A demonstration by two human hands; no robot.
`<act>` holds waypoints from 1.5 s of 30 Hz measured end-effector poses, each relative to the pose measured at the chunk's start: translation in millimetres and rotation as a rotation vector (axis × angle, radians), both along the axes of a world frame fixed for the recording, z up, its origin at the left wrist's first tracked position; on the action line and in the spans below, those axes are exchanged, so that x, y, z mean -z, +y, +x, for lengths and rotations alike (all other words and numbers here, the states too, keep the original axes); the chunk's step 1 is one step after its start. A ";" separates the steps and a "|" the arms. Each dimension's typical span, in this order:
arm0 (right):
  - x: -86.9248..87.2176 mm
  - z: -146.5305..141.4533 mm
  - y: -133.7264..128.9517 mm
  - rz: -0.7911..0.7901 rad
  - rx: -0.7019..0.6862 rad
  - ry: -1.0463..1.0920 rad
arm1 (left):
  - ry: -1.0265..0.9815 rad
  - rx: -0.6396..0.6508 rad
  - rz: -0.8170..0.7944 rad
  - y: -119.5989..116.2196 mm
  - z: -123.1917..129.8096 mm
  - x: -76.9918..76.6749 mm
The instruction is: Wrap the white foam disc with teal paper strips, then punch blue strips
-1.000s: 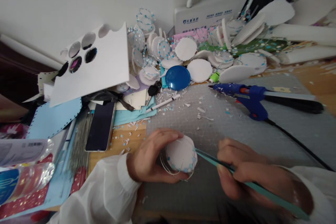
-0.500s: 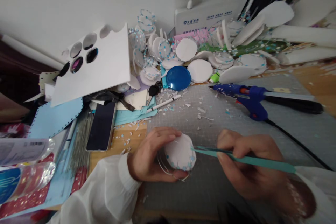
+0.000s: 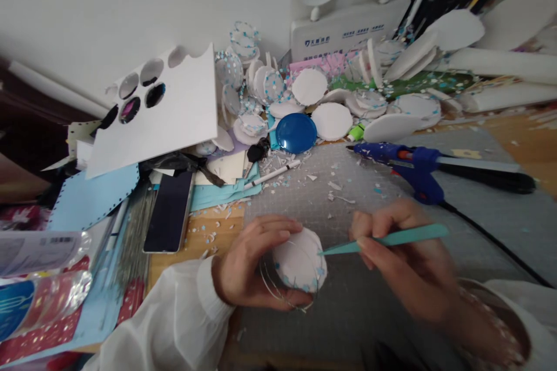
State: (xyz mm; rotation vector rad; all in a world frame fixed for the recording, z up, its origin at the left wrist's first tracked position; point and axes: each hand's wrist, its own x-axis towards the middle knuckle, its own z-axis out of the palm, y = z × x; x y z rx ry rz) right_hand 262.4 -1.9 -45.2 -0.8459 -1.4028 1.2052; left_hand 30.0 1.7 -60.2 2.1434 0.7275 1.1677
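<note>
Low in the middle, my left hand [image 3: 250, 266] is wrapped round a white disc [image 3: 298, 258] whose rim carries small blue pieces. Thin wire loops hang at the disc's lower left, partly behind my fingers. My right hand [image 3: 398, 255], slightly blurred, is closed on teal tweezers [image 3: 413, 235]. The tweezers' tip points left and meets the disc's right edge; whether it grips anything there is too small to tell.
A blue glue gun [image 3: 400, 156] lies on the grey cutting mat [image 3: 300, 203], its cord running right. White discs [image 3: 331, 120], a blue lid [image 3: 296, 132] and a white board [image 3: 174, 116] stand behind. A phone [image 3: 169, 211] and plastic bottle [image 3: 47, 295] are on the left.
The rear end of the tweezers has swung up, and the visible part looks shorter. My right hand has turned and shifted slightly left. The disc stays in my left hand.
</note>
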 end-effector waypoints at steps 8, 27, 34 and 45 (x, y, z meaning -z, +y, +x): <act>4.5 0.9 1.8 -0.109 0.006 0.043 | 0.003 0.027 0.061 -0.4 -0.2 3.0; 2.9 3.9 18.0 0.039 0.375 -0.113 | 0.164 -0.125 -0.091 -2.9 -3.9 0.2; 8.3 3.1 39.5 0.378 0.376 -0.362 | 0.309 -0.091 -0.222 -2.4 -3.3 0.7; 15.8 -25.8 77.0 0.439 0.292 -0.537 | 0.454 -0.019 -0.195 -0.2 -1.6 -1.1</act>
